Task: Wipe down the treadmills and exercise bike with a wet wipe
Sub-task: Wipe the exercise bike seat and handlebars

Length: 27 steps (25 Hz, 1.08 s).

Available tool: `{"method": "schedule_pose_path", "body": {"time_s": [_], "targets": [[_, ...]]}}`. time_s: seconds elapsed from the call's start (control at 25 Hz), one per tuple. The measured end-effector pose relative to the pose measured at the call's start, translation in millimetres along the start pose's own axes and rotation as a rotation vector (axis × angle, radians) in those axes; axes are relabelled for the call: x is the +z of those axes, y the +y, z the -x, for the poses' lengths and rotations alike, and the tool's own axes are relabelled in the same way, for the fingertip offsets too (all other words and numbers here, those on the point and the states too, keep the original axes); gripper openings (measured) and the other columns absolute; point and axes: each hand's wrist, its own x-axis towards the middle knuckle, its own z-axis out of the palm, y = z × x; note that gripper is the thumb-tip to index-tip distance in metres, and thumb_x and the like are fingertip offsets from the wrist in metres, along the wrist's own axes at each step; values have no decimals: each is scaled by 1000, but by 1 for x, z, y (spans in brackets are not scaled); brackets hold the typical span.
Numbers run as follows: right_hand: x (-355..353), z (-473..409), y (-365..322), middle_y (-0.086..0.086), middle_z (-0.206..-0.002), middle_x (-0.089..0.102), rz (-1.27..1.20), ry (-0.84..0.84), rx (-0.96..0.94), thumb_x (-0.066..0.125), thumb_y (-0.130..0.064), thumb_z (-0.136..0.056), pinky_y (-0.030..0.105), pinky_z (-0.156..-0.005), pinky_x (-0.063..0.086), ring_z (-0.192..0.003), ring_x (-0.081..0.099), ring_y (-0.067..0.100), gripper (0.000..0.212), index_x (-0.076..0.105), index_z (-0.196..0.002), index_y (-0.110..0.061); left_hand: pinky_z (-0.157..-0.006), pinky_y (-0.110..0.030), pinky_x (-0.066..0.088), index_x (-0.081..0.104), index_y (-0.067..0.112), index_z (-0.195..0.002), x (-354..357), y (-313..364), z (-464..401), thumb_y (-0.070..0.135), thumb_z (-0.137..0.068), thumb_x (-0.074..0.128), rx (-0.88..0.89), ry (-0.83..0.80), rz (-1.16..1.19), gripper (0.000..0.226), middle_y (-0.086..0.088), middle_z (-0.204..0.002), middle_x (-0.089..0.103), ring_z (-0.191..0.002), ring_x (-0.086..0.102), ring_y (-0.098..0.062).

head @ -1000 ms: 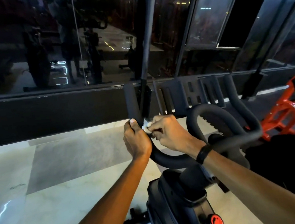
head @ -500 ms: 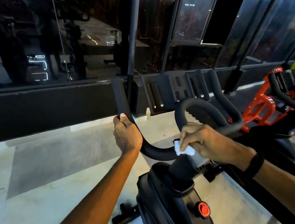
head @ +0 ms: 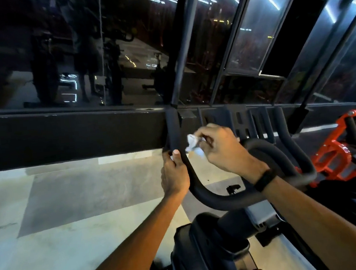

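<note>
gym floor below; right hand (head: pixel 223 149) pinches wet wipe (head: pixel 192 143) beside left hand (head: pixel 175 175)

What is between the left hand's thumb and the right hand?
In the head view, the crumpled white wipe, pinched by the right hand, beside the black handlebar that the left hand grips.
</note>
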Motion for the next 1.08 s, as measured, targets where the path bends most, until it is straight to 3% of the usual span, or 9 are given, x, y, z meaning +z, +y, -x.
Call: {"method": "schedule_pose_path", "body": {"time_s": [0.04, 0.12, 0.2, 0.4, 0.6, 0.76, 0.88, 0.96, 1.08], "targets": [[9, -22, -10, -6, -86, 52, 34, 38, -29, 58, 4, -88, 12, -71, 41, -78, 56, 3, 19, 69, -92, -11, -96, -49, 50, 53, 16, -128, -9, -1, -5, 38, -107, 39, -16, -36, 23, 34, -13, -119, 64, -111, 60, -34], [24, -67, -24, 7, -98, 54, 160, 117, -54, 55, 3, -88, 36, -75, 52, -86, 62, 27, 20, 66, -101, -8, -82, -47, 59, 57, 16, -120, -27, 1, -13, 26, -102, 53, -57, -67, 90, 21, -12, -111, 66, -98, 66, -28], [34, -103, -32, 17, -111, 54, 319, 161, -65, 54, 2, -89, 45, -77, 53, -95, 61, 39, 25, 62, -111, -4, -78, -44, 61, 58, 16, -118, -46, 2, -17, 10, -97, 60, -64, -42, 122, 22, -6, -102, 66, -87, 65, -18], [62, -125, -27, 18, -119, 53, 733, -13, -98, 57, -3, -84, 46, -91, 44, -110, 50, 38, 30, 67, -113, -3, -89, -49, 58, 54, 22, -120, -81, 2, -28, 4, -95, 62, 2, 44, 118, 32, 13, -93, 54, -98, 63, -23], [72, -95, -29, 19, -120, 54, 872, -61, -195, 59, -6, -89, 46, -91, 45, -110, 50, 38, 21, 69, -107, -4, -88, -41, 55, 53, 23, -121, -72, 14, -26, 5, -94, 60, 139, 158, 92, 33, 18, -88, 55, -93, 61, -16], [74, -53, -21, 12, -121, 51, 654, -148, -227, 52, -18, -100, 39, -90, 43, -110, 48, 29, 19, 63, -114, -11, -94, -44, 49, 53, 24, -116, -50, 22, -11, 11, -97, 57, 304, 220, 114, 24, 23, -90, 54, -86, 55, 0], [72, -14, -14, 10, -122, 54, 435, -178, -198, 63, -16, -96, 38, -93, 49, -107, 52, 25, 36, 56, -131, -9, -95, -53, 48, 51, 30, -109, -37, 27, -3, 22, -94, 51, 409, 288, 128, 17, 16, -90, 56, -89, 58, -9], [72, 10, -10, 18, -120, 64, 378, -170, -248, 77, -5, -82, 43, -93, 55, -108, 59, 31, 46, 63, -126, -1, -92, -54, 48, 53, 29, -109, -27, 30, 2, 26, -91, 48, 476, 287, 120, 18, 13, -90, 57, -89, 59, -12], [59, 33, -2, 20, -119, 67, 237, -157, -236, 78, 4, -76, 33, -93, 51, -110, 60, 30, 49, 65, -123, 2, -85, -57, 49, 52, 33, -107, -12, 31, 13, 32, -93, 49, 586, 207, 145, 14, 14, -86, 58, -81, 59, -13]]}}
